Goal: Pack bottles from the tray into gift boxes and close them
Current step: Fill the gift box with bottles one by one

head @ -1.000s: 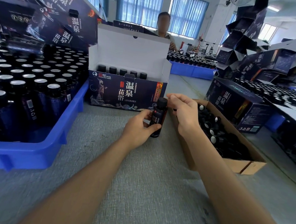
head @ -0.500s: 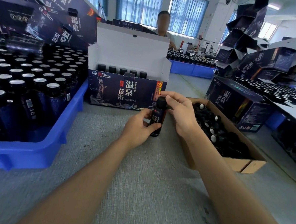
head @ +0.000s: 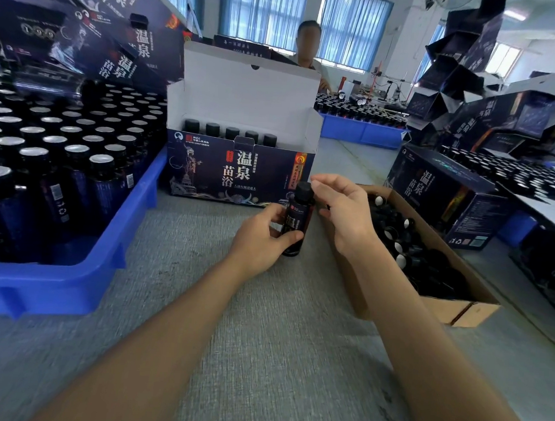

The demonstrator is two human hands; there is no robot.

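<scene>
At left on the surface (head: pixel 260 347): tray (head: pixel 67 282) filled with bottles (head: pixel 33 167). At centre rear: open gift box (head: pixel 239 174), bottle row (head: pixel 232 131) inside. Directly before it: single bottle (head: pixel 296 224), upright. At right: carton (head: pixel 459 310) holding caps (head: pixel 400 260).

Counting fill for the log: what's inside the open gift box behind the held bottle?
Five black bottle caps show in one row inside the gift box. Its front wall hides the bottle bodies and whatever sits nearer that wall.
</scene>
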